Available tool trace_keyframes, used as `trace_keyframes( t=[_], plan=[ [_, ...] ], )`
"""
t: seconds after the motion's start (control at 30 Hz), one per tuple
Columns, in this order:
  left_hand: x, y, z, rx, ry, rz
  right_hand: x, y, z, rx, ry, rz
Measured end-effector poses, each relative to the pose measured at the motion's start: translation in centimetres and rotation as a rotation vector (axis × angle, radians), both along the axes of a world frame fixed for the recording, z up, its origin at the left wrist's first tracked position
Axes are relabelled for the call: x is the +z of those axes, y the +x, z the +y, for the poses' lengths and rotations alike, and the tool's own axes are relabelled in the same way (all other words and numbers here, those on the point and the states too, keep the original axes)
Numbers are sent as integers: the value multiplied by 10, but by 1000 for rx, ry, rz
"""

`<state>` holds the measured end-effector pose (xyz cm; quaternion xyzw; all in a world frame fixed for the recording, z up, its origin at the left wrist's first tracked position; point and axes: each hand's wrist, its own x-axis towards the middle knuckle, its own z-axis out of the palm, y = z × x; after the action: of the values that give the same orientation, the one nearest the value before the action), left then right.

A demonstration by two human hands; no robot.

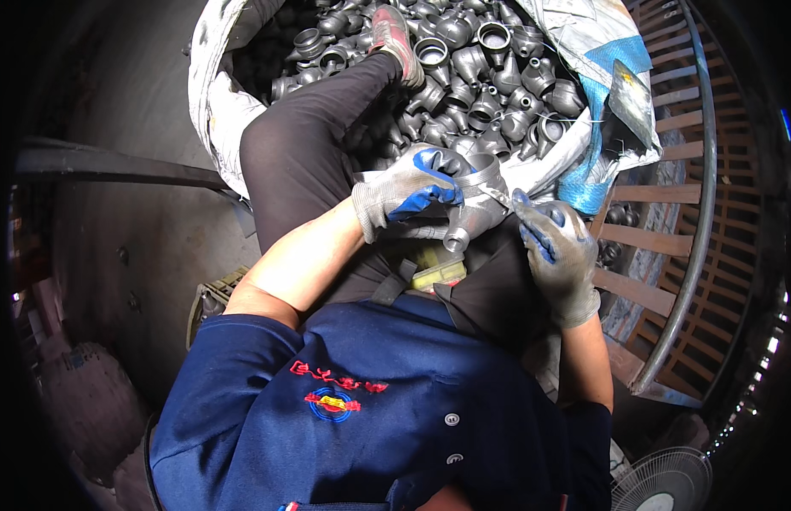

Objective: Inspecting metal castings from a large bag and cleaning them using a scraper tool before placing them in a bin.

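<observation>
A grey funnel-shaped part [476, 217], wide at one end and narrowing to a round neck, is in my left hand [412, 187]. The gloved fingers are closed around its wide rim, and its neck tilts down toward my lap. My right hand [561, 251], also gloved, is at the right side of the part with fingers bent and thumb raised. A thin pale strip lies across the part's rim near the right fingertips; its kind cannot be made out. What the right fingers hold is hidden.
A large white woven sack [217, 111] full of similar grey parts [506, 77] stands ahead, with my shoe [395, 43] resting on them. Slatted racks and a curved metal rail [706, 187] run along the right. A fan [668, 481] stands at lower right, a dark bar [114, 166] at left.
</observation>
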<state>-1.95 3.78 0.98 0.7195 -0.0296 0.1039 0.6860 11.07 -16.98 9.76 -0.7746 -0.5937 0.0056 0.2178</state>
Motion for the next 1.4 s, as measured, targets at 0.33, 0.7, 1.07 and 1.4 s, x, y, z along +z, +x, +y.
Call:
trace_keyframes(
  t=[0.33,0.7,1.07,1.4],
  plan=[
    [3,2,-4,61,1,8,-2,-6,4,-95,28,145],
    [11,0,-7,129,-137,72,4,-12,7,-63,24,11],
    [-5,2,-4,98,32,-63,1,-6,6,-15,44,-45],
    [12,4,-13,78,-421,311,17,29,15,-67,-293,422]
  ],
)
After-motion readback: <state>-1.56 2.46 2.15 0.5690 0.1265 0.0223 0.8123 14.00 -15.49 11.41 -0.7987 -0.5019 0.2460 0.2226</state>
